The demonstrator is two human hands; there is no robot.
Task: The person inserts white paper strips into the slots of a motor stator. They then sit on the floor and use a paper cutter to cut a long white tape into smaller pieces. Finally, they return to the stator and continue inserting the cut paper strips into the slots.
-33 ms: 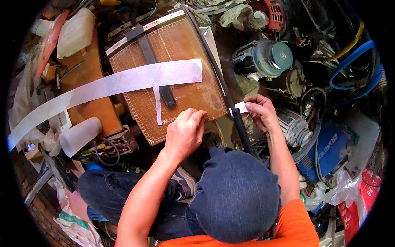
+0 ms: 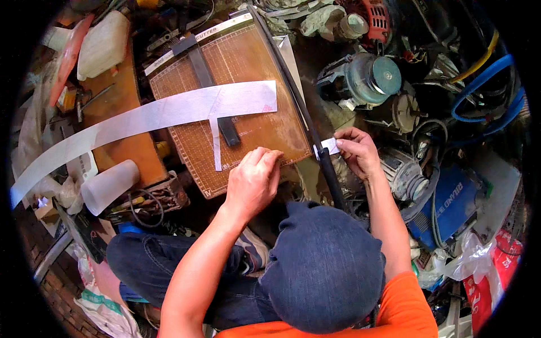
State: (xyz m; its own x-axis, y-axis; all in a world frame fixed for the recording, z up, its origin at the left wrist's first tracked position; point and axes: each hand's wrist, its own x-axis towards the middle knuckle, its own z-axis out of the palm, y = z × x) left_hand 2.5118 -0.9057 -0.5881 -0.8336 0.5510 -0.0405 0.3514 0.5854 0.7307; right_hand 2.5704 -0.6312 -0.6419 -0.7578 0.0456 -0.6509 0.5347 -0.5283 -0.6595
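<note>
A guillotine paper cutter [image 2: 265, 135] lies with its brown gridded board tilted in front of me, its long black blade arm [image 2: 293, 87] along the right side. Across the board runs a long white paper strip [image 2: 169, 109], trailing off to the left. A narrow white offcut [image 2: 216, 143] hangs below it, beside the black bar guide [image 2: 205, 79]. My left hand [image 2: 253, 179] rests at the board's near edge with curled fingers; what they hold, if anything, is hidden. Beyond the blade arm, my right hand [image 2: 359, 152] pinches a small white paper piece [image 2: 327, 147] between thumb and fingers.
Motors and machine parts, including a grey-green motor [image 2: 366, 79], crowd the right side. A blue case [image 2: 445, 208] and blue hose [image 2: 484, 101] lie farther right. To the left are a brown board [image 2: 121, 141], a translucent cup [image 2: 110, 186] and a whitish plastic container [image 2: 103, 45].
</note>
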